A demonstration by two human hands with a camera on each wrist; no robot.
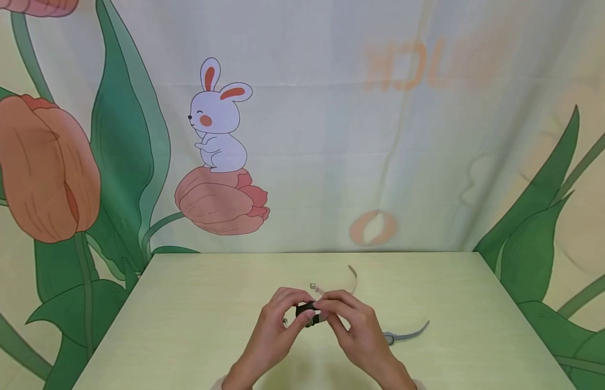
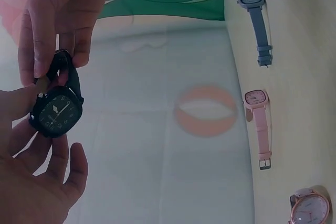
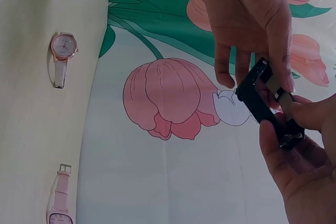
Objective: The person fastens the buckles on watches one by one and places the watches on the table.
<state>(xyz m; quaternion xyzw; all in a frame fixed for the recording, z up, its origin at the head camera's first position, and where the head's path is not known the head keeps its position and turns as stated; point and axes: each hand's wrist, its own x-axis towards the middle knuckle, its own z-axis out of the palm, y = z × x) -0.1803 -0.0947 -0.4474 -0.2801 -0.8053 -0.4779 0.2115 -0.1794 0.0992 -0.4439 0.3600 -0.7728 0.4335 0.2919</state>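
A black wristwatch (image 1: 306,309) is held up above the table between both hands. My left hand (image 1: 278,322) grips its case between thumb and fingers. The fingers of my right hand (image 1: 357,324) pinch its strap. In the left wrist view, the dial of the black watch (image 2: 58,113) shows light numerals and hands, and the strap is bent into a loop behind it. From the right wrist, the black watch (image 3: 256,100) appears side-on, its strap looped between the two hands; fingers partly cover it.
A pink watch (image 2: 261,129) lies on the table (image 1: 195,303) beyond the hands. To the right is a blue-grey watch (image 1: 410,337), partly behind the right hand. A rose-gold-rimmed watch with a pale strap (image 3: 64,45) lies toward the left. A printed curtain (image 1: 307,162) hangs behind.
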